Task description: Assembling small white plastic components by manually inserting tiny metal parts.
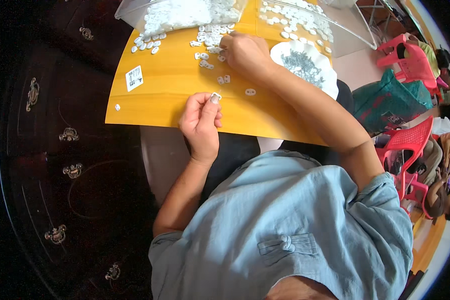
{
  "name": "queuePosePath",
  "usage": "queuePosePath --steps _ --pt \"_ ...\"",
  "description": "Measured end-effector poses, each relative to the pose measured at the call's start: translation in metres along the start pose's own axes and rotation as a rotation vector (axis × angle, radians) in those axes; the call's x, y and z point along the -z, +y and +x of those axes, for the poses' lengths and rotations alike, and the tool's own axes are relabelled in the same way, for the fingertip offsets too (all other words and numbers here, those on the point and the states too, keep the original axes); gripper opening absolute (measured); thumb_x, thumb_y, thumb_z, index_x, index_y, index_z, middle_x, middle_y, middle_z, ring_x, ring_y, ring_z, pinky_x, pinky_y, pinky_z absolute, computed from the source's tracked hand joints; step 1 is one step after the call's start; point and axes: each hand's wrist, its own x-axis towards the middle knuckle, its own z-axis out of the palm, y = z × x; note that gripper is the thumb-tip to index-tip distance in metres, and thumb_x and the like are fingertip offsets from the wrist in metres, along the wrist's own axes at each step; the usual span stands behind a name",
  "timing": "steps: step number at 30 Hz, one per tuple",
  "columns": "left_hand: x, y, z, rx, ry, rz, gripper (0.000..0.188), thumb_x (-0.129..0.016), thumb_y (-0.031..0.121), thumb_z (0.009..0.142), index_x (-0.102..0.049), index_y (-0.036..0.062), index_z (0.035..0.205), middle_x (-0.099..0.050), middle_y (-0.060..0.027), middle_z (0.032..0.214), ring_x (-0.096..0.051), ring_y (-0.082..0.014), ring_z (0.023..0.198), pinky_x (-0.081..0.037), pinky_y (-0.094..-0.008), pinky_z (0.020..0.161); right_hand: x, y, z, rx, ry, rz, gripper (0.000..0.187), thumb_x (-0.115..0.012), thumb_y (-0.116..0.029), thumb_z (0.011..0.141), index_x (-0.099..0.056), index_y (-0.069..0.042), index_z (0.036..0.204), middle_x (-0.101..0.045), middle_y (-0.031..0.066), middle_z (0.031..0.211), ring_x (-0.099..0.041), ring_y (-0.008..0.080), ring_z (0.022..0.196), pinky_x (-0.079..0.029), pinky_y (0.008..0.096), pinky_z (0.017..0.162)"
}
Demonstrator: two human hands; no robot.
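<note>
My left hand [201, 120] is closed at the table's near edge, with thumb and fingertips pinching a small white plastic piece [216, 95]. Farther off, my right hand [248, 54] reaches into a loose pile of small white two-holed pieces [210, 37]. Its fingers are curled in, and whatever they grip is hidden. A few more such pieces lie between my hands, among them a pair [224, 79] and a single oval one [250, 92]. Beside my right forearm, a white scalloped plate [280, 50] holds many tiny grey metallic parts.
On the yellow tabletop [170, 107], a clear bin [130, 12] of white pieces stands at the far left, another [352, 30] at the far right. A printed label [134, 78] lies left. Dark drawers [45, 125] flank the left; a pink chair [410, 145] and teal bag [390, 102] sit right.
</note>
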Motion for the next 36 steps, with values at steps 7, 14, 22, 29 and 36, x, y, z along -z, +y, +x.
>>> queuePosePath --steps 7,14,22,29,36 --pt "0.001 -0.002 0.000 -0.040 -0.019 0.013 0.010 -0.060 0.011 0.094 -0.059 0.0016 0.092 -0.056 0.0000 0.074 -0.049 -0.0048 0.060 -0.041 -0.0189 0.052 -0.014 0.001 0.021 0.023 -0.091 -0.021 0.010 -0.064 -0.016 0.079 -0.067 -0.008 0.084 -0.068 0.0147 0.085 -0.066 0.0351 0.082 -0.050 0.0469 0.070" --pt "-0.002 0.000 0.000 -0.026 0.012 0.049 0.011 -0.060 0.012 0.094 -0.059 0.0012 0.093 -0.057 -0.0011 0.074 -0.050 -0.0059 0.060 -0.042 -0.0200 0.051 -0.006 0.002 0.023 0.012 -0.130 -0.017 0.013 -0.068 -0.017 0.076 -0.065 -0.006 0.082 -0.068 0.0142 0.081 -0.065 0.0341 0.078 -0.050 0.0450 0.067" --pt "-0.002 0.016 0.016 0.098 0.087 -0.266 0.011 -0.057 0.009 0.092 -0.058 -0.0015 0.094 -0.061 -0.0101 0.081 -0.062 -0.0194 0.073 -0.051 -0.0323 0.060 0.068 -0.022 -0.054 -0.372 -0.418 1.094 0.005 -0.064 -0.001 0.083 -0.066 -0.005 0.087 -0.064 -0.0021 0.078 -0.057 0.0044 0.069 -0.045 0.0209 0.058" --pt "-0.052 0.030 0.040 0.177 -0.070 -0.411 0.014 -0.056 0.010 0.091 -0.058 -0.0028 0.093 -0.063 -0.0151 0.088 -0.063 -0.0246 0.087 -0.050 -0.0375 0.080 0.082 -0.034 -0.095 -0.238 -0.236 1.128 0.015 -0.063 0.003 0.086 -0.069 -0.001 0.099 -0.067 0.0006 0.085 -0.059 0.0078 0.074 -0.048 0.0231 0.063" --pt "-0.069 0.029 0.030 0.314 -0.159 -0.506 0.017 -0.056 0.012 0.088 -0.059 -0.0034 0.093 -0.064 -0.0169 0.088 -0.062 -0.0271 0.090 -0.049 -0.0390 0.084 0.091 -0.024 -0.116 -0.233 -0.134 1.228 0.015 -0.067 0.004 0.082 -0.069 0.000 0.097 -0.068 0.0020 0.088 -0.060 0.0090 0.081 -0.050 0.0249 0.072"
